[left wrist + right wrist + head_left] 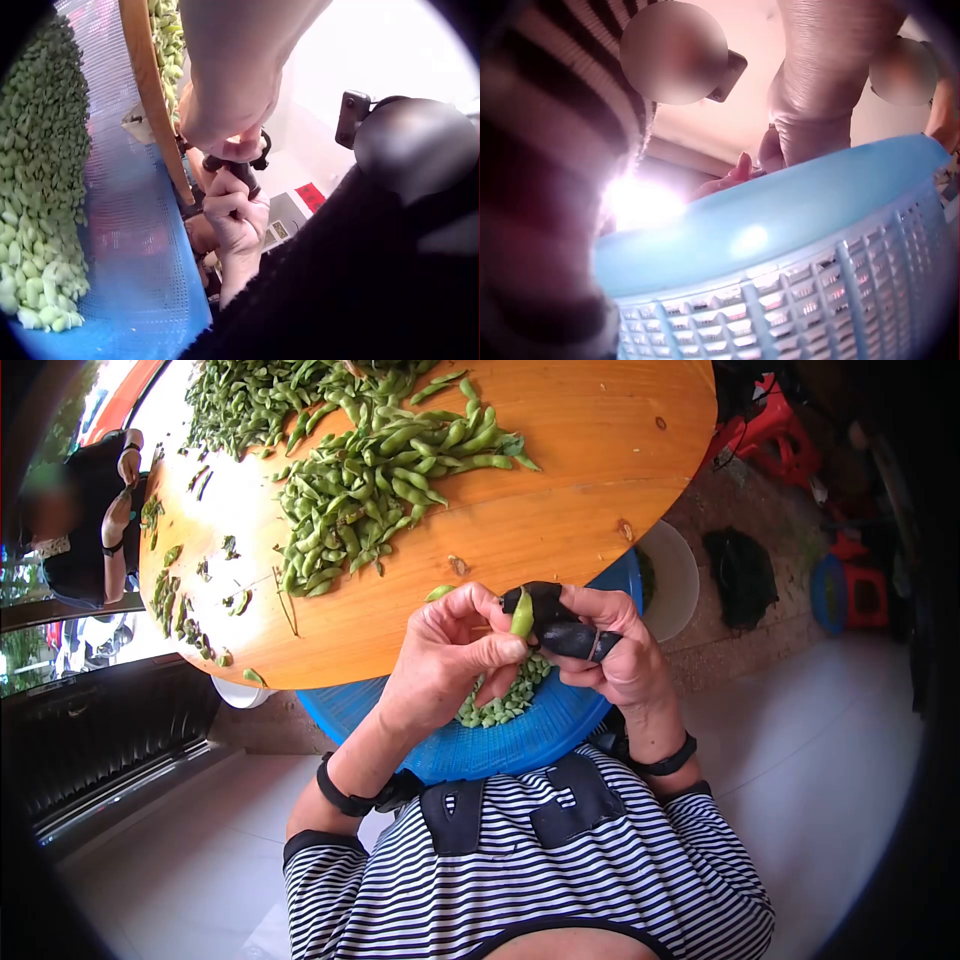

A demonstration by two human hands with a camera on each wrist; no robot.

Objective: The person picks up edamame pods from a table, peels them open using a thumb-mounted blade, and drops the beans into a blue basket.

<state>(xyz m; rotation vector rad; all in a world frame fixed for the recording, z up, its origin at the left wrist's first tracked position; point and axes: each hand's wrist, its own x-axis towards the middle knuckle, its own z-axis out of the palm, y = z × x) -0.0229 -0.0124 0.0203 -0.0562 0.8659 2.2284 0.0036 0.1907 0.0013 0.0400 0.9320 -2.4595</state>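
Note:
In the head view, my left hand (440, 655) pinches a green soybean pod (522, 614) between thumb and fingers. My right hand (630, 645) meets it from the other side, its fingers curled in at the pod. Black covers (570, 641) wrap the right thumb and fingers, and the pod lies against them. Below both hands is a blue plastic basket (400, 745) holding shelled green beans (510, 702). Those beans (41, 150) fill one side of the basket in the left wrist view. The right wrist view shows mostly the basket's rim (780, 202), which hides the fingertips.
A wooden table (560, 510) overhangs the basket and bears a large heap of pods (370, 485), with scattered scraps at its left. Another person (90, 530) is at the far left. A white tub (675, 580), a black bag (740, 575) and red stools (775, 435) stand right.

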